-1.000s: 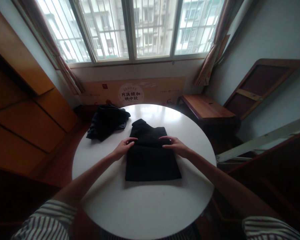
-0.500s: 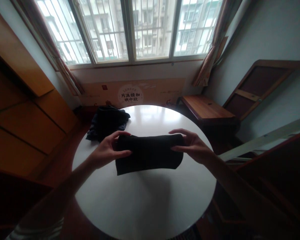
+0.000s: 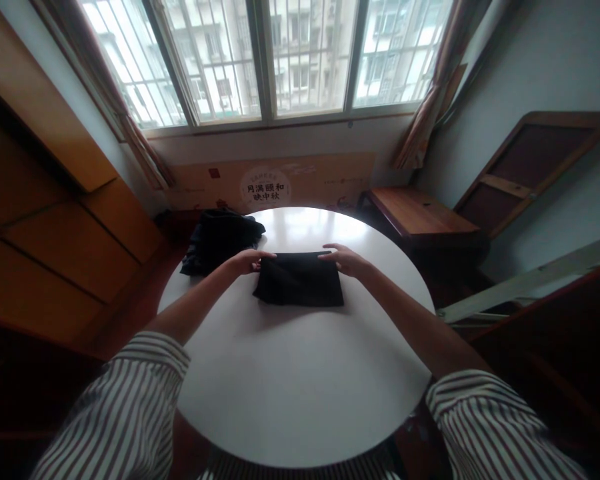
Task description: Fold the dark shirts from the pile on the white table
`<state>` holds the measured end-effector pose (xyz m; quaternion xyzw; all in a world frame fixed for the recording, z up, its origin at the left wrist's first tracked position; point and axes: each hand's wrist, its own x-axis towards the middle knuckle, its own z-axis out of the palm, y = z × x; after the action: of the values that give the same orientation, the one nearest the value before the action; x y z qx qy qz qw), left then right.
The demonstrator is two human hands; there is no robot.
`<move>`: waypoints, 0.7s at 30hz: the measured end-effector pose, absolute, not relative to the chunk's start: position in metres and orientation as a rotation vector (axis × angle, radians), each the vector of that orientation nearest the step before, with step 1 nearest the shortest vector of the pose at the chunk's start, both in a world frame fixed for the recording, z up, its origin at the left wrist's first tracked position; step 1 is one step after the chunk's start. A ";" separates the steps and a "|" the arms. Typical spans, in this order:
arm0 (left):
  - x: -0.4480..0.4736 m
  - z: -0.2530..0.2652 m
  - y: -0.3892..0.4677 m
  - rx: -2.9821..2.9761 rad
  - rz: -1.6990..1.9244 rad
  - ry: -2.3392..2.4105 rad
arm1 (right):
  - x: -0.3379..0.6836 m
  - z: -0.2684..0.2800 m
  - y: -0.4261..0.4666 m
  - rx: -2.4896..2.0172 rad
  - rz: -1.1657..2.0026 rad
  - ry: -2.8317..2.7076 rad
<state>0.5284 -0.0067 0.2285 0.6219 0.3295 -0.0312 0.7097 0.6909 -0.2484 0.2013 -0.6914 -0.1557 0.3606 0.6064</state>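
Whereas half a second ago the black cloth [image 3: 300, 280] hangs raised over the middle of the table, I now see it lower and farther toward the window [image 3: 260, 60], its near edge close to the white top. Compared with a second ago, it is folded much shorter. The left hand [image 3: 246, 261] is closed on its far left corner; the right hand [image 3: 349, 261] touches the far right one, finger and thumb slightly parted, and I cannot tell whether it pinches the fabric. Both striped sleeves [image 3: 125, 393] show more fully than before.

The cloth is matte and soft, a wide rectangle with a straight far edge and a slightly uneven left side. The round table [image 3: 300, 387] is smooth and glossy, catching window light. Near the left hand, a dark heap of clothes [image 3: 220, 241] lies rumpled, its outline lumpy.
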 end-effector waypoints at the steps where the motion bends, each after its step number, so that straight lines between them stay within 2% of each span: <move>1: 0.526 0.228 -0.005 1.396 -0.090 0.743 | 0.691 0.199 -0.251 -1.598 0.835 -0.367; 8: 0.505 0.220 0.005 1.475 -0.027 0.704 | 0.690 0.200 -0.270 -1.519 0.896 -0.597; 14: 0.532 0.210 0.015 1.318 0.037 0.770 | 0.706 0.205 -0.244 -1.450 0.838 -0.349; 21: 0.531 0.198 0.017 1.349 0.026 0.727 | 0.712 0.181 -0.238 -1.454 0.857 -0.387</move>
<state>0.5308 0.0169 0.1981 0.6104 0.3292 0.0118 0.7204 0.7119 -0.2379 0.1813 -0.6396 -0.1701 0.3768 0.6481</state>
